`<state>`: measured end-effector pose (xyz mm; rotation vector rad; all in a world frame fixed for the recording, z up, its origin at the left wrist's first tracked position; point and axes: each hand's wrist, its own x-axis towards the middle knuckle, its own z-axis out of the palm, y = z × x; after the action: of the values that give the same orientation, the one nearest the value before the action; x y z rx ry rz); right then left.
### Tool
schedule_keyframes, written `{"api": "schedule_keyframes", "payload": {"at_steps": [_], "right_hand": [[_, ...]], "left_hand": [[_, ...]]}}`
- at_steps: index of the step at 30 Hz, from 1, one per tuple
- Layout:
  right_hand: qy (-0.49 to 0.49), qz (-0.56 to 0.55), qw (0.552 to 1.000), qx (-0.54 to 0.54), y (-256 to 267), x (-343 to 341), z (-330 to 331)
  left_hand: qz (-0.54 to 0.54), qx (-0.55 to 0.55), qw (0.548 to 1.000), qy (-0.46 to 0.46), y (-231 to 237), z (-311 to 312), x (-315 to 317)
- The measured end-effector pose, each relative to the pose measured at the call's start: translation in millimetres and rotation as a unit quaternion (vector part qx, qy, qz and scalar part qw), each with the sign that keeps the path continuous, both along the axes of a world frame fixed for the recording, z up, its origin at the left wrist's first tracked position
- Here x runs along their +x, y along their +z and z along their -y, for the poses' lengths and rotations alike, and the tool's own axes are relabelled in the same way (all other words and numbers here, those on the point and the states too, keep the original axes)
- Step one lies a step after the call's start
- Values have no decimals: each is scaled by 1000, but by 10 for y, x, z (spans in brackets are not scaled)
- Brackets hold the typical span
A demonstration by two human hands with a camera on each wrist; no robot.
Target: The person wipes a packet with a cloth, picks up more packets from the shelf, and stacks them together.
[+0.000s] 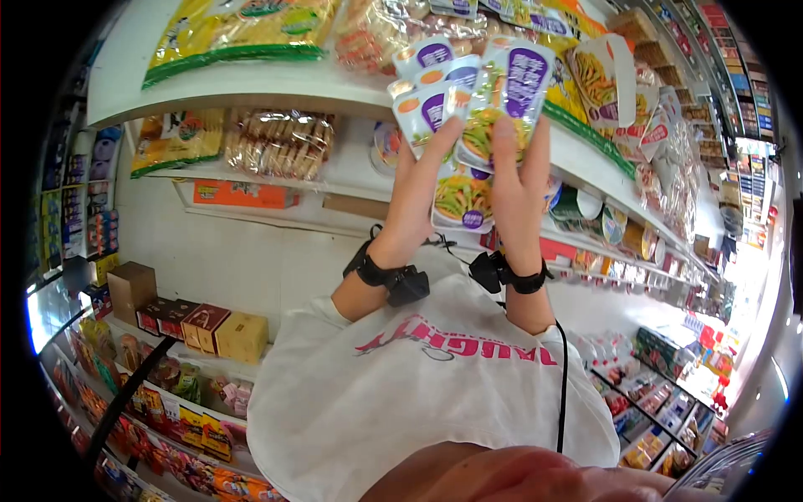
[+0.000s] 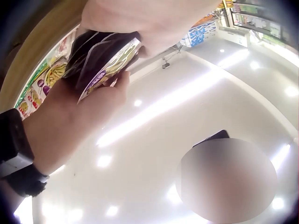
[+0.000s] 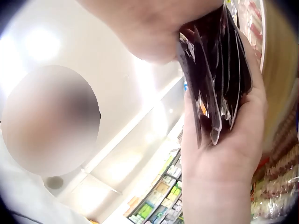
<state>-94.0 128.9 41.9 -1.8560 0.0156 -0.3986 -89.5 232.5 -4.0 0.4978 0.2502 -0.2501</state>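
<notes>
Both hands have small flat pouches, white with purple labels and printed food pictures (image 1: 519, 79), bunched in front of the upper white shelf (image 1: 113, 84), near its front edge. The left hand (image 1: 414, 197) grips the left part of the bunch, its thumb laid over a packet's face. The right hand (image 1: 519, 201) holds the right part, thumb on the printed front. Neither hand is spread wide or idle; each is closed on packets. One more noodle-pictured packet (image 1: 462, 199) shows lower down between the hands; whether it is gripped cannot be told.

As a judgement, getting packets into the hands is well along: several are up together, away from the upper white shelf. Putting them in order looks partly done, since the faces overlap at differing angles and, in the right wrist view, their edges stand apart with gaps. Squaring them and letting go of them both remain undone. How many are held cannot be told.

Large yellow bags with green borders (image 1: 242, 33) lie on the upper white shelf, and similar purple-and-white packets (image 1: 519, 15) lie on it beyond the hands. A clear bag of pale sticks (image 1: 280, 144) sits below it.
</notes>
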Motion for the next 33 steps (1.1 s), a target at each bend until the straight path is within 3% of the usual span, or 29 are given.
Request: {"api": "schedule_keyframes", "payload": {"at_steps": [3, 6, 10, 14, 17, 22, 28, 33], "right_hand": [[53, 49, 997, -38, -70, 125, -99], [119, -8, 993, 18, -63, 209, -213], [143, 36, 988, -42, -181, 383, -222], [190, -41, 976, 94, -124, 400, -274], [188, -21, 978, 81, -182, 411, -289], [189, -59, 968, 151, -105, 408, -218], [165, -130, 922, 325, -92, 413, -122], [155, -126, 936, 292, -127, 467, -42]], "left_hand": [[6, 2, 999, 44, -37, -160, 9], [1, 4, 995, 101, 0, -262, -6], [-7, -22, 992, 128, -95, -385, -57], [-6, -22, 988, 155, -28, -451, -157], [-8, -22, 986, 167, -31, -473, -210], [-1, -3, 983, 182, -89, -487, -189], [5, 13, 986, 166, -52, -495, -253], [4, 32, 987, 157, -48, -475, -123]]}}
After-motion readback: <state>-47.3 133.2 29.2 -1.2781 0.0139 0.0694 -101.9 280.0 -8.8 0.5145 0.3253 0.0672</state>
